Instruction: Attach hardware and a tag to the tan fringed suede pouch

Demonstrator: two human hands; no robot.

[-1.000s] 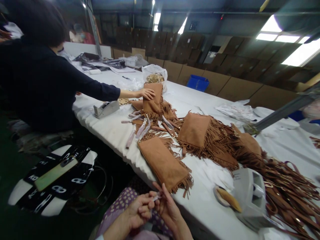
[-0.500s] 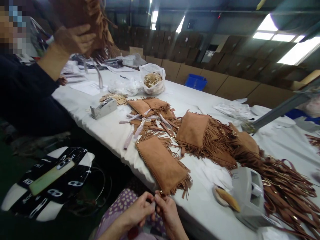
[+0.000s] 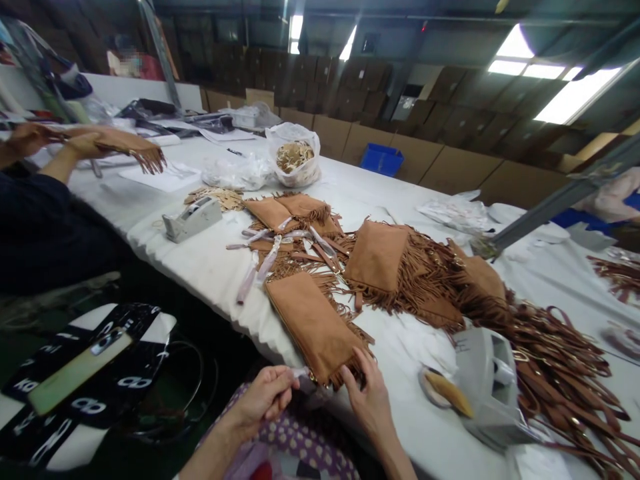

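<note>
A tan suede pouch [image 3: 313,327] with a zip edge and fringe lies at the table's near edge. My left hand [image 3: 267,400] is closed, pinching a thin, whitish, see-through strip [image 3: 301,372] that reaches the pouch's lower corner by the zip end. My right hand [image 3: 369,397] rests with fingers apart against the pouch's lower right end, over the fringe. Beyond lie several similar pouches, one a fringed pouch [image 3: 377,257]. Beside them are brown straps, some with pale wrapping [image 3: 270,259].
A grey tape dispenser [image 3: 487,373] stands right, before a heap of brown straps [image 3: 565,373]. Another tape dispenser [image 3: 193,219] and a plastic bag [image 3: 295,167] of tan pieces stand farther back. At left, a co-worker's hands [image 3: 83,145] hold a fringed brown piece. A phone [image 3: 80,373] lies on a patterned seat.
My hands were together at the pouch's corner. The right has moved up and right onto the pouch; the left has drawn slightly left with the strip. The co-worker's brown piece has been lowered.
</note>
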